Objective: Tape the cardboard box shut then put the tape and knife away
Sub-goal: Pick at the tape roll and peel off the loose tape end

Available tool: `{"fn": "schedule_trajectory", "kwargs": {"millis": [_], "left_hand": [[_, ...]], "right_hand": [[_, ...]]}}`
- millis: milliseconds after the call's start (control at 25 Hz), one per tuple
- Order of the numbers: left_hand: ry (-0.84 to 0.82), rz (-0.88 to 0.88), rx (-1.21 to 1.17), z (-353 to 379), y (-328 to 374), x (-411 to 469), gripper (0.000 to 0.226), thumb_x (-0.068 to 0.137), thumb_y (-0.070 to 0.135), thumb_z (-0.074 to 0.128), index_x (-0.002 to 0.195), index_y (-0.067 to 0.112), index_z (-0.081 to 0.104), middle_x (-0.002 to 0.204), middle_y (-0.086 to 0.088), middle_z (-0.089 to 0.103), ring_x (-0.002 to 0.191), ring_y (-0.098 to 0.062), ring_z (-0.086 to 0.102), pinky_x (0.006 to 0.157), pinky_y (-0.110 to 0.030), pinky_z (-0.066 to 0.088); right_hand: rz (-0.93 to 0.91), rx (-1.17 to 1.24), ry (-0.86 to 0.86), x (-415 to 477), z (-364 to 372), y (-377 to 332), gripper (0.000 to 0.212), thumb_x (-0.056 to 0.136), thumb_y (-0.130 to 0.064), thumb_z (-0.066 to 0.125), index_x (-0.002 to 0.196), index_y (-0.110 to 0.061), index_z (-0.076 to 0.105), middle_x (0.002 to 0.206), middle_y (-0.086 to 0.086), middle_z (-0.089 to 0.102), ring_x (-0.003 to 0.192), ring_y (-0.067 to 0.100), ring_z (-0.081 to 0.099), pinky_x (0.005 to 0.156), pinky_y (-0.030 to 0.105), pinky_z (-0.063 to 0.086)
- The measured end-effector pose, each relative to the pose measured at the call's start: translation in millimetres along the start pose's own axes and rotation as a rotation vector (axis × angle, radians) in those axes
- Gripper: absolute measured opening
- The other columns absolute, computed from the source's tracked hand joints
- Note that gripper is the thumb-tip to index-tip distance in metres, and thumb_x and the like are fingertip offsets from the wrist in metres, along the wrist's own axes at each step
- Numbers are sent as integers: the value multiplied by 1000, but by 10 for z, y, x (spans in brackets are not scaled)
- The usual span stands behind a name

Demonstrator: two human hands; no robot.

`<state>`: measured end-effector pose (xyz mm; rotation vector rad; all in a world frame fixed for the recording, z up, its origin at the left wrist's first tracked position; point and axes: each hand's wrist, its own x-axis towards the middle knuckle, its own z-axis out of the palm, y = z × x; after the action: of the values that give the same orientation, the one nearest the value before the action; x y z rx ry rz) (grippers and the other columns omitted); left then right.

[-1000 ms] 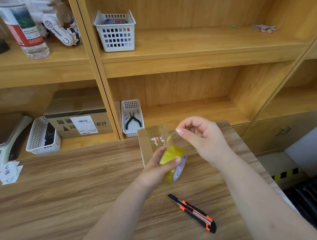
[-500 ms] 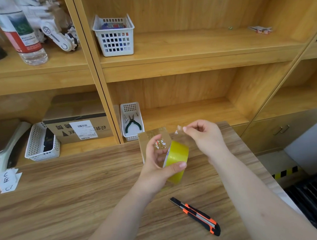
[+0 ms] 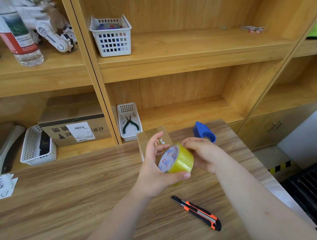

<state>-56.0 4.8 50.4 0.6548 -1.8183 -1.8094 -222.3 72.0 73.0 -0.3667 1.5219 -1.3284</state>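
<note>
The tape roll [image 3: 176, 160] is now held lower, just above the counter [image 3: 65, 189] in front of the small cardboard box [image 3: 151, 136], clasped in the grip of the left hand [image 3: 156, 167], while the right hand [image 3: 201, 154], which half a second ago was raised as if pulling at the free end, is now closed against the roll's far side. No strip is seen stretched to the box, so the taping is judged not yet begun; the knife [image 3: 197, 212] lies untouched on the counter, nearer the person.
</note>
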Motion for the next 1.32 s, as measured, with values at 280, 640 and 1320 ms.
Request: {"fn": "schedule_trajectory", "kwargs": {"millis": [280,640,1320], "left_hand": [[-167,55,177,-58,103,-84,125,48,10,96,144,43,24,129,2,51,110,9,55,82,-5,44],[-150,53,294,-69,137,35,127,42,42,96,139,62,17,139,9,49,130,-2,48,106,-38,46],[156,-54,377,960,-82,987,136,30,49,96,140,52,16,124,8,51,117,-4,51,98,-31,47]], "right_hand": [[22,88,52,-45,65,156,19,92,-2,51,99,-7,67,97,20,64,95,33,59,92,50,49],[-171,88,-18,33,-61,206,39,90,-36,62,112,-4,68,107,18,71,101,30,67,87,42,54],[-406,-54,-231,505,-1532,-31,86,53,-1,86,131,-22,57,137,6,58,130,22,52,102,43,47]]}}
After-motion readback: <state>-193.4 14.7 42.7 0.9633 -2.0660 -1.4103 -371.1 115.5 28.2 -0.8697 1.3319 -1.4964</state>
